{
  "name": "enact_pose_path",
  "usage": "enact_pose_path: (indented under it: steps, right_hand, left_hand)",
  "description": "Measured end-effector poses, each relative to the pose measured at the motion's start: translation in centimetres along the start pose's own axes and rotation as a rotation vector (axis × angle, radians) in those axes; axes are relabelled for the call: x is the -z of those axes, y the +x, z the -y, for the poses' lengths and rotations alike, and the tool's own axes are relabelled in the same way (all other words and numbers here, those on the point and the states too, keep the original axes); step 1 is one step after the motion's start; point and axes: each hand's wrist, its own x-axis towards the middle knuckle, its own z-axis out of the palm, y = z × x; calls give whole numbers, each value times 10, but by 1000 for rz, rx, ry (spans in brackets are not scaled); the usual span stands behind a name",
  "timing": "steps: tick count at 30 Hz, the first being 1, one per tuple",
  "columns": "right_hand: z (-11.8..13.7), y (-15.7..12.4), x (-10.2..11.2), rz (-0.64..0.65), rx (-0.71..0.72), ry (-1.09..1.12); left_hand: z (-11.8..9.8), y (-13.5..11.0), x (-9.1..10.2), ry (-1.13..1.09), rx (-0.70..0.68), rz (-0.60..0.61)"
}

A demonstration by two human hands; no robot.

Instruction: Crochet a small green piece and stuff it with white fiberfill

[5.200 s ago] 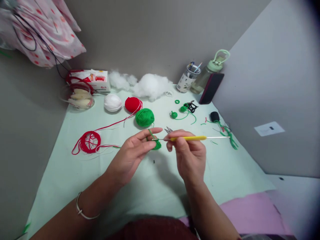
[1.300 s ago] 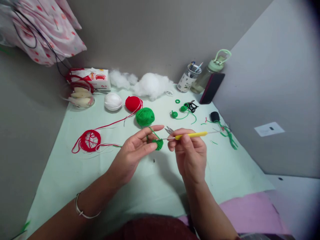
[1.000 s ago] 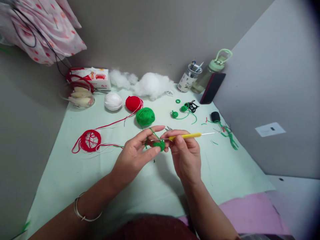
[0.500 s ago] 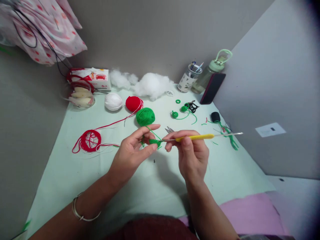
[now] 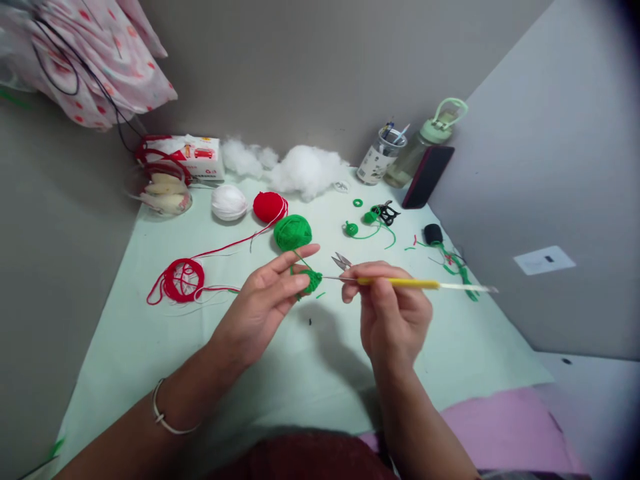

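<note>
- Worktop [image 5: 130, 347]: pale green and flat; it lies below every item listed here.
- Left hand [image 5: 257, 305]: thumb and fingers pinch the green crocheted piece [image 5: 313, 281]; index finger extended above the pinch.
- Right hand [image 5: 393, 320]: thumb and index finger grip the yellow-handled hook [image 5: 423, 284], pen-fashion.
- Yellow-handled hook: held near level. Its left metal shaft meets the edge of the green crocheted piece; whether the tip sits inside a stitch cannot be determined. Probably light, rigid and smooth. Hold by the handle; the thin shaft would likely give less control.
- Green yarn ball [image 5: 293, 233]: rests on the worktop beyond the left hand. Presumably soft, light and prone to roll.
- Scissors [image 5: 341, 260]: blades visible just beside the right hand's fingertips, remainder hidden.
- Green crocheted piece: located between the two hands, raised above the worktop. Expected to be light, soft and pliable. Pinch the finished fabric close to the hook; loose loops could pull out if tugged.
- Green strand [image 5: 303, 259]: runs from the left index finger down to the green crocheted piece. Likely flexible; guide over the finger under light tension.
</note>
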Motion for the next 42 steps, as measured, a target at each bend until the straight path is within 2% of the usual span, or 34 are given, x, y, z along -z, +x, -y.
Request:
enact_pose_path:
  steps: [2,5,8,10,12,14,16,17,19,22,30,32,34,38,40,42]
  right_hand:
    - [-1,4,-2,45,-116,101]
    - [-2,1,-5,92,-97,31]
    - [-1,-7,-5,119,115,-205]
    - [0,-12,-3,160,291,-391]
    - [1,-12,-1,164,371,-444]
    - [2,-8,0,81,279,-322]
    - [2,-2,0,-13,84,-122]
    - [2,0,0,-32,-8,-31]
    - [0,3,-1,20,-128,73]
    - [-2,3,-2,104,-185,66]
    - [1,7,-1,82,-257,213]
    - [3,5,-2,76,-198,152]
    - [5,0,-3,78,-79,-9]
    - [2,-10,-2,207,316,-415]
    - [-2,-14,0,236,465,-588]
    - [-4,-15,0,213,509,-646]
  left_hand:
    - [0,-1,0,38,-25,18]
    - [5,-2,-1,112,-66,20]
    - [10,-2,-1,134,-95,-20]
    - [9,-2,-1,76,-30,-10]
    - [7,0,0,-9,62,13]
    - [3,1,0,-73,89,16]
    - [1,2,1,-87,40,-2]
    - [0,2,1,-69,10,-10]
    - [1,1,1,6,-37,-8]
    - [5,-1,2,154,-91,26]
    - [2,-3,5,285,-153,-8]
    - [1,-3,5,333,-188,-28]
    - [2,-3,4,394,-236,-58]
    - [7,-4,-1,429,-286,-139]
    - [9,-3,-2,307,-209,-107]
    - [8,-2,-2,130,-52,-35]
